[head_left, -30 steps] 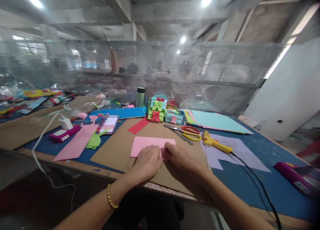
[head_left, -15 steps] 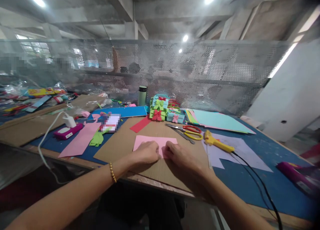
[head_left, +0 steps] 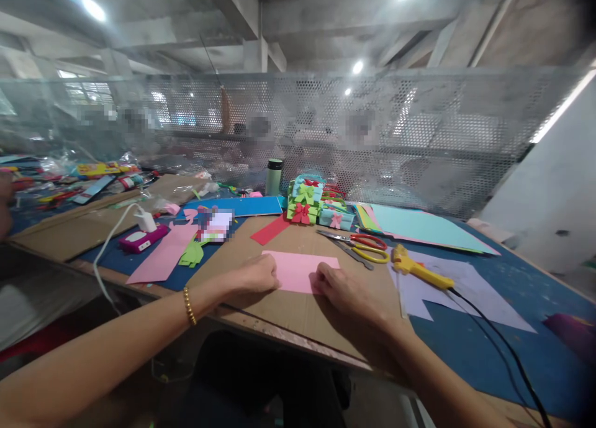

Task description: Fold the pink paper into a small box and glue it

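Observation:
A small rectangular pink sheet (head_left: 300, 273), of paper or thin foam, lies on a brown cardboard board (head_left: 284, 316) in front of me. My left hand (head_left: 261, 274), with a gold beaded bracelet on its wrist, is closed with curled fingers at the sheet's left end. At the right end my right hand (head_left: 334, 286) is also closed, its thumb and fingertips on the sheet's near corner. Both hands' undersides are hidden. Just beyond the sheet lie scissors with red and yellow handles (head_left: 367, 248). A yellow hot glue gun (head_left: 421, 271) rests right of my right hand.
Small decorated boxes with bows (head_left: 305, 204) are stacked behind the board, beside a green bottle (head_left: 274, 177). Light blue sheets (head_left: 428, 226) lie at the back right. On the left are a purple power strip (head_left: 143, 238) with a white cable and a long pink strip (head_left: 162, 254).
My left hand has slid left along the pink sheet, from near my right hand to its left end. My right hand stays by the right end. The view has turned slightly left.

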A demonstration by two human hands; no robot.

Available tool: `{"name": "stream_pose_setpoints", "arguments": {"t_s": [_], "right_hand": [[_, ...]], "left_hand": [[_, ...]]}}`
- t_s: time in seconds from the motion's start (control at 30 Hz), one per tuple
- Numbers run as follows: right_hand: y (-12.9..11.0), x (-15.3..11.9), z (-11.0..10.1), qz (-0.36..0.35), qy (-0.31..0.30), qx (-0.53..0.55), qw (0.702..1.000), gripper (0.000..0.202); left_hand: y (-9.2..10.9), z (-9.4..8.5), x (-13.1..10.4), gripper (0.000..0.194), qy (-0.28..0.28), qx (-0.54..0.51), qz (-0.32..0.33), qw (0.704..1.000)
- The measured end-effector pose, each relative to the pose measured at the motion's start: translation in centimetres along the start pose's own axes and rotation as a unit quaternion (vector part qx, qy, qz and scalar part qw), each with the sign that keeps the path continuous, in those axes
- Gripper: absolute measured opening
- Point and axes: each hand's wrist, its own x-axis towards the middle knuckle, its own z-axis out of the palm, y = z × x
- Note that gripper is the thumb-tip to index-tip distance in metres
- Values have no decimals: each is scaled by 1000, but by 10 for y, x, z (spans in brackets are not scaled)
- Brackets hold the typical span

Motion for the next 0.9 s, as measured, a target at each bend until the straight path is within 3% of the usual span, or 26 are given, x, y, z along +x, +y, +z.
{"name": "stream_pose_setpoints", "arguments": {"t_s": [0.23,0.43,0.5,0.63,0.77,0.9], "right_hand": [[1,0,0,-11,11,10,1000,15],[8,8,9,12,5,14,1000,20],[11,9,11,4,14,6,1000,21],[14,9,14,-8,11,4,1000,23],[14,11,16,11,9,-7,1000,25],[13,13,16,13,8,-10,1000,24]], "left_hand": [[-22,-4,-11,14,26,46,5,999],[5,-9,-30,11,60,121,53,989],[19,1,-32,20,83,193,172,962],[34,26,-33,14,172,288,302,892],[31,38,-40,10,213,326,340,856],[22,41,-44,4,227,347,328,849]]}}
